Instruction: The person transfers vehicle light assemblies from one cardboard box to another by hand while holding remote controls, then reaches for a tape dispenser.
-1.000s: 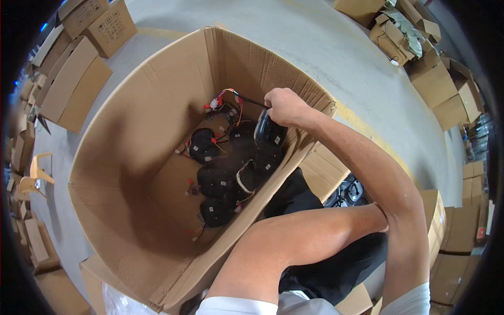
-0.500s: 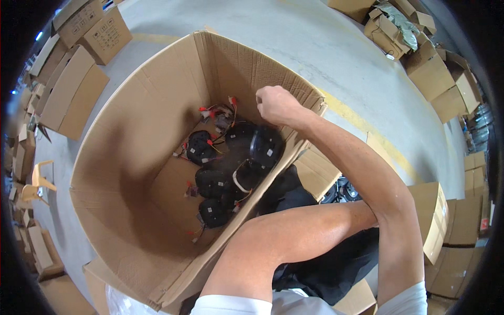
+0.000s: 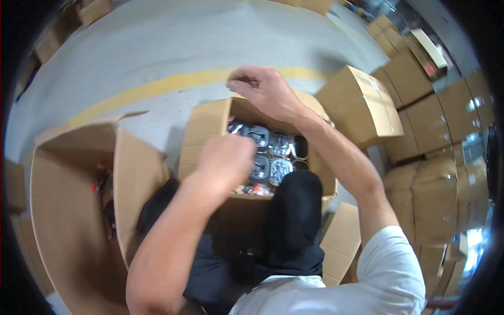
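Observation:
An open cardboard box [image 3: 206, 123] stands in front of me, packed with rows of black and grey rounded units [image 3: 258, 135], some under clear plastic. Across its left side reaches my left hand [image 3: 228, 157], smeared by motion; its fingers and anything in them cannot be made out. My right hand [image 3: 268, 92] is raised over the box's far edge, fingers loosely bent and apart from the thumb, with nothing visible in it. To the left is a larger open carton [image 3: 73, 220]; a few dark parts with red connectors [image 3: 100, 181] show inside it.
My dark-clothed knee [image 3: 296, 202] presses close to the near side of the box. A closed carton [image 3: 362, 105] stands beyond it on the right, before stacked cartons [image 3: 425, 126]. A loose cardboard flap [image 3: 341, 239] is near my right side. A yellow line [image 3: 173, 83] crosses the grey floor.
My view has turned right, from the large carton to the box of packed units. My left hand has come into sight, and my right hand has gone from closed to loosely opened.

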Available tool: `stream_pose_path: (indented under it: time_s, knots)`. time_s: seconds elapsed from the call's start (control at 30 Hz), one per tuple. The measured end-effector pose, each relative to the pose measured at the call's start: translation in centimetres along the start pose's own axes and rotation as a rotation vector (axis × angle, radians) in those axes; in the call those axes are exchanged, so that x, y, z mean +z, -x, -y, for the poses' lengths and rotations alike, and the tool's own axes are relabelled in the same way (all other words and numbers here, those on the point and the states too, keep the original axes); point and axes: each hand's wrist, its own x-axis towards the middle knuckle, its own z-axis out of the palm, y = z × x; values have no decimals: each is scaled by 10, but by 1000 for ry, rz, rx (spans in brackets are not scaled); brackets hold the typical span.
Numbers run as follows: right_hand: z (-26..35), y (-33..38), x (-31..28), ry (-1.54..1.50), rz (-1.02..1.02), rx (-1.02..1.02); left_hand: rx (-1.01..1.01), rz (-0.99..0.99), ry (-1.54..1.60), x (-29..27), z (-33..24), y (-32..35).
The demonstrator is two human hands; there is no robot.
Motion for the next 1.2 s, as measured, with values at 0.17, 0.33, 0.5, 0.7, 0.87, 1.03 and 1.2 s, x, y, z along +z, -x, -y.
stream_pose_path:
  time_s: [0.17,0.33,0.5,0.7,0.87,1.03,1.2]
  knots:
    - [-192,143,-95,-43,-207,498,-61,-146,31,-19,-10,-21]
    - [-357,300,-66,-117,-75,930,-154,-161,30,-20,-35,-41]
    - [-387,332,6,244,99,679,-223,-113,-27,12,-43,-61]
    - [-364,255,113,245,62,472,-296,-106,-28,24,-45,-76]
    - [-379,239,159,422,-1,234,-294,-126,-17,26,-43,-82]
    - [-360,238,141,242,14,484,-299,-169,-29,19,-26,-67]
    - [-320,247,75,149,-72,476,-296,-205,-13,5,-21,-51]
